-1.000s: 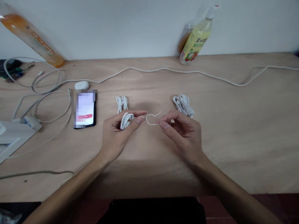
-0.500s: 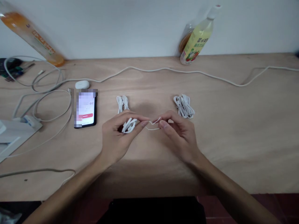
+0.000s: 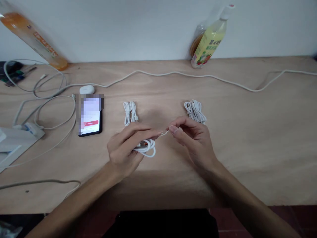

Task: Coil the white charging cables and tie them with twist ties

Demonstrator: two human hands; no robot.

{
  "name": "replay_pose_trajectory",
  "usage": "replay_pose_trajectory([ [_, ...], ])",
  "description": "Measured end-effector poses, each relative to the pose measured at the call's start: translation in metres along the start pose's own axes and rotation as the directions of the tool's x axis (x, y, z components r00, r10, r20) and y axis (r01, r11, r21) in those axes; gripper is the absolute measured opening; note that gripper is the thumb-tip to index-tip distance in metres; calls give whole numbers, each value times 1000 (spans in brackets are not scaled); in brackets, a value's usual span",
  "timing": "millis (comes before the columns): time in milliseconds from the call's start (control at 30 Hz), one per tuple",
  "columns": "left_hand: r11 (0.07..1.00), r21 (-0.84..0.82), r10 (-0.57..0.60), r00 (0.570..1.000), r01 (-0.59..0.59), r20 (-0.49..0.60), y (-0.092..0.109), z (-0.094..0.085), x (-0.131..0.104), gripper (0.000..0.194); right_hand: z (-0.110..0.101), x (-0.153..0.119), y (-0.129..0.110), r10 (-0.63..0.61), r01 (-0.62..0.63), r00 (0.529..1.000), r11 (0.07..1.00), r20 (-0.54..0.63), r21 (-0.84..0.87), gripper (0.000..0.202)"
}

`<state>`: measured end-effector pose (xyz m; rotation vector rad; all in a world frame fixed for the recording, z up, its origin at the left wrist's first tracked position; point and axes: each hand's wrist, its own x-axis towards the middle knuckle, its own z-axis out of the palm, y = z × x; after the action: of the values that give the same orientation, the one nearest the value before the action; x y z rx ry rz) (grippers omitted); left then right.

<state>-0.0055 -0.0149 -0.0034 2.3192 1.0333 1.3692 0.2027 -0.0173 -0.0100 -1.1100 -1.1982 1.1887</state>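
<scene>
My left hand [image 3: 128, 147] is closed around a coiled white cable [image 3: 148, 148], whose loops stick out below the fingers. A thin white twist tie [image 3: 164, 133] stretches between the fingertips of both hands. My right hand [image 3: 192, 135] pinches the tie's far end between thumb and index finger. Beyond my left hand lies a bundled white cable [image 3: 130, 111] with its plug showing. Just past my right fingers rests another white cable bundle [image 3: 195, 110], its near edge partly covered by the hand.
A phone [image 3: 91, 117] and a white earbud case [image 3: 87, 89] lie to the left, near loose cables [image 3: 55, 99] and a white box [image 3: 17, 142]. One long white cord [image 3: 193, 75] crosses the back. An orange drink bottle [image 3: 37, 41] and a yellow drink bottle [image 3: 209, 41] stand by the wall.
My left hand has turned over, so the coil now hangs below its fingers and the far-left bundle shows more. The tie between my hands has drawn into one short strand.
</scene>
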Motion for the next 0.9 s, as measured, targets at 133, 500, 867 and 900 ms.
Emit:
replay_pose_trajectory([
  [133, 999, 33, 15, 1000, -15, -7, 1, -1, 1, 25, 0, 0, 0, -22, 22, 999, 1000, -33, 8, 8],
  [500, 995, 93, 46, 998, -42, -44, 0, 0, 1, 24, 1, 0, -2, -37, 36, 996, 999, -78, -15, 7],
  [867, 999, -37, -13, 1000, 14, 9, -2, 7, 1, 14, 1, -4, -3, -160, 150, 983, 982, -85, -116, 10],
  [900, 999, -46, -16, 1000, 17, 15, -3, 7, 0, 12, 1, -5, -3, -182, 171, 980, 977, -79, -130, 11],
])
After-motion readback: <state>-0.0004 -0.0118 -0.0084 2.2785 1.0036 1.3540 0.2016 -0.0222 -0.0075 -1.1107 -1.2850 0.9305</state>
